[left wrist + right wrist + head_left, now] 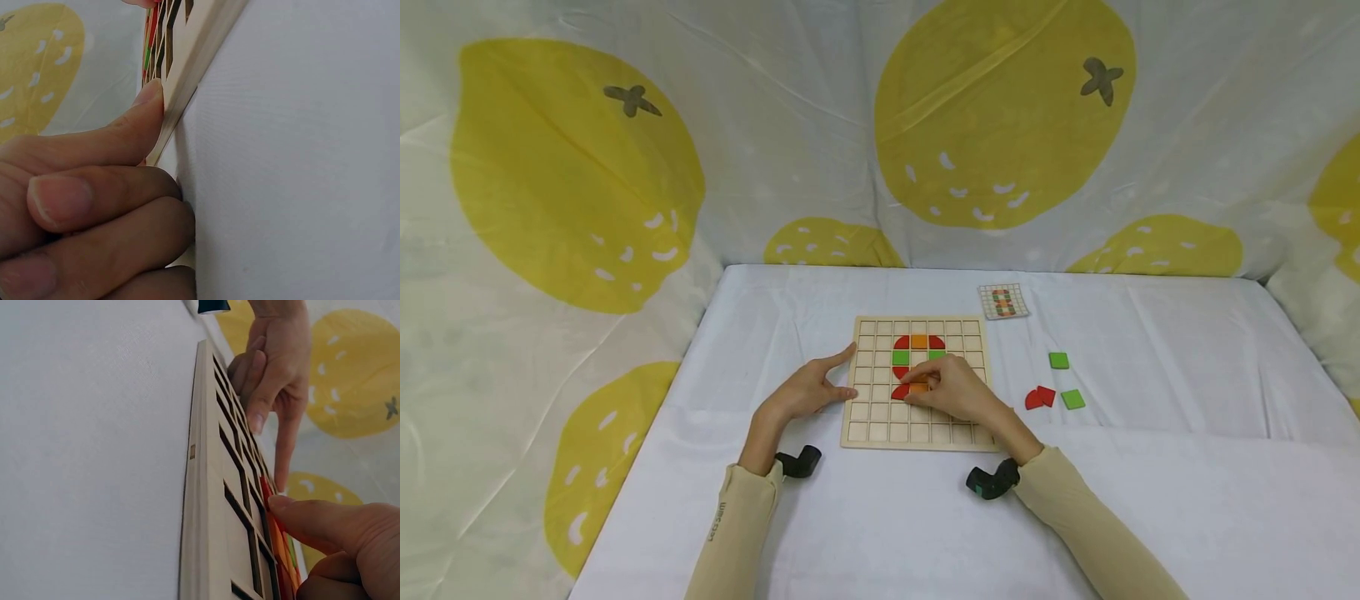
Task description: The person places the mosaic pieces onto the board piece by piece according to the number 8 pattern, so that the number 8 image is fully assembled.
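A wooden grid board (868, 432) lies on the white cloth, with red, orange and green flat pieces set in its middle cells. At its left edge my left hand (805, 390) touches the frame with thumb and index finger spread apart; the left wrist view shows the other fingers curled below. My right hand (955, 388) is over the board's middle. Its thumb and index finger pinch a red quarter-circle piece (898, 392) in a cell, beside an orange square (919, 388). The right wrist view shows the thumb (284, 503) against the red edge. My right hand hides some cells.
Right of the board lie loose green squares (1058, 360) and overlapping red pieces (1034, 400). A small pattern card (1003, 302) with a printed grid sits behind the board's right corner. Lemon-printed cloth (820, 167) rises behind the table.
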Demonstrator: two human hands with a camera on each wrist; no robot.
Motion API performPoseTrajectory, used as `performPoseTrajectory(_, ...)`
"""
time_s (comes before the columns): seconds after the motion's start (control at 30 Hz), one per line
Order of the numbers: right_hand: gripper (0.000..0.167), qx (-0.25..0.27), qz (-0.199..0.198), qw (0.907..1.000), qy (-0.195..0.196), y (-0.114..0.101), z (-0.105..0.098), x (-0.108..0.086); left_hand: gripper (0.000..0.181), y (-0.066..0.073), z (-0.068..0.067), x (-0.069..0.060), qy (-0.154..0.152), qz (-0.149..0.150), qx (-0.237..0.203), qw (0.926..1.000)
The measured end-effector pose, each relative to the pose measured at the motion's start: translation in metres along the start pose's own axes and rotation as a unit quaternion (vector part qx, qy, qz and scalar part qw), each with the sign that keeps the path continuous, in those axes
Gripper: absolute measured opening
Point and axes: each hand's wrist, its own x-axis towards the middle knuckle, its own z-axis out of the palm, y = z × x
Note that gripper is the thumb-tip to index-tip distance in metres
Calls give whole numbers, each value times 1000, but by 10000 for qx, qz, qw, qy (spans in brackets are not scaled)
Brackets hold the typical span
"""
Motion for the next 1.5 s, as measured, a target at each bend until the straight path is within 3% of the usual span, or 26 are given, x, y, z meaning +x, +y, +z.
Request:
performPoseTrajectory(0.7,20,163,38,9998,78,3,-6,-7,86,0,-1,1,-54,82,-6,10000)
performPoseTrajectory(0.9,21,134,180,9986,472,13,-32,-25,85,0,-1,1,-53,16,18,10000)
performPoseTrajectory(1.23,26,-156,587,9928,1033,58,-87,-64,85,-2,-1,0,-70,31,10,10000)
performPoseTrajectory(1.5,29,-259,936,9864,1328,79,-118,-85,85,-2,-1,1,-47,42,90,9999)
